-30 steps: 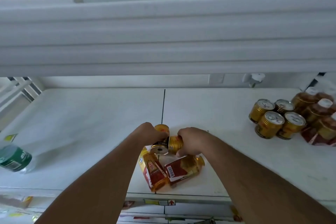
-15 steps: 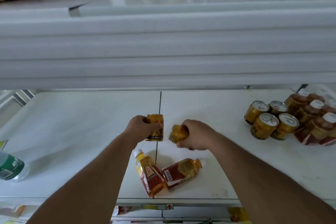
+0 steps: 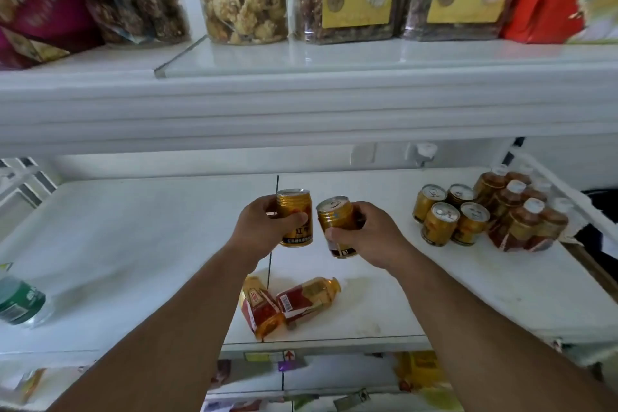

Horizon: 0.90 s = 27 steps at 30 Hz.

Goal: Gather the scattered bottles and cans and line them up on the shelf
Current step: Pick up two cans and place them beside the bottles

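I see the white shelf running wide and mostly bare on its left half, so I have room to move; the upper shelf's thick front lip overhangs, so I'd judge lifts should stay low. At right, the lined-up group of cans and bottles stands near the side rail. Two tea bottles lie toppled by the front edge. My left hand wraps a gold can upright; my right hand grips another can, tilted. Rigid, smooth, probably slippery: mid-body holds suit them.
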Tool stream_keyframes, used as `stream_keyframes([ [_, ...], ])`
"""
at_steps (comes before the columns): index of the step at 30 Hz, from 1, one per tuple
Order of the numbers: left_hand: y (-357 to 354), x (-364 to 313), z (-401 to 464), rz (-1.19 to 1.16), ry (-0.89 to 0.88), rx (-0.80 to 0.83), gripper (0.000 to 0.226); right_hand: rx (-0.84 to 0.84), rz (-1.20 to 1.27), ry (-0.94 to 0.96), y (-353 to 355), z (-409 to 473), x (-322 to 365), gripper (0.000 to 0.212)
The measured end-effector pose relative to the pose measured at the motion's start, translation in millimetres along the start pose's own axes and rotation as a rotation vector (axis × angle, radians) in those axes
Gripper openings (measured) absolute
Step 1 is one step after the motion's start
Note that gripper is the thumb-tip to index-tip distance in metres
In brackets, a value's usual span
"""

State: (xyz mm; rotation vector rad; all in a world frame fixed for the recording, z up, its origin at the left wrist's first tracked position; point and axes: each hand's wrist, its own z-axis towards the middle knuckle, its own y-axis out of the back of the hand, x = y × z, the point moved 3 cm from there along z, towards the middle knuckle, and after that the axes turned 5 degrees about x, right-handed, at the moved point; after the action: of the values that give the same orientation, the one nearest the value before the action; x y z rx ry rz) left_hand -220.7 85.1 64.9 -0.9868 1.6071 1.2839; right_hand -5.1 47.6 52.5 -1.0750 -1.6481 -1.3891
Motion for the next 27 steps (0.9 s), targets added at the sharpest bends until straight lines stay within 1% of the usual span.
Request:
stream_keyframes([
  [4,-16.9,-18.0,-31.9,-0.016,-0.037,-0.041,0.053,-0.010,0.045,0.042,20.3,-29.0,-6.7,0.040],
  [8,-38.7,-35.3,-69.4,-0.039,-0.024,-0.075,0.059,0.001,0.096,0.055,43.3,-66.1,-17.1,0.041],
  [14,-75.0,-55.7,-125.8,-0.026,-0.059,-0.086,0.060,-0.037,0.099,0.074,74.5,-120.9,-33.6,0.050],
  [17,-88.3,-58.2,-149.7,-0.017,-0.063,-0.077,0.063,-0.051,0.113,0.081,82.2,-149.1,-39.9,0.042],
  [20,-98.4,-60.0,-171.1,-0.022,-0.076,-0.069,0.061,-0.077,0.131,0.085,87.1,-177.1,-43.6,0.033],
  [22,-102.6,-59.5,-184.0,-0.006,-0.094,-0.064,0.063,-0.106,0.146,0.079,89.0,-195.2,-47.7,0.036],
  [25,-107.8,-56.7,-205.3,-0.009,-0.095,-0.055,0.066,-0.143,0.145,0.075,87.5,-227.2,-51.3,0.049],
  [27,-112.7,-54.3,-218.9,-0.019,-0.096,-0.045,0.065,-0.172,0.136,0.070,87.2,-248.3,-54.1,0.053],
])
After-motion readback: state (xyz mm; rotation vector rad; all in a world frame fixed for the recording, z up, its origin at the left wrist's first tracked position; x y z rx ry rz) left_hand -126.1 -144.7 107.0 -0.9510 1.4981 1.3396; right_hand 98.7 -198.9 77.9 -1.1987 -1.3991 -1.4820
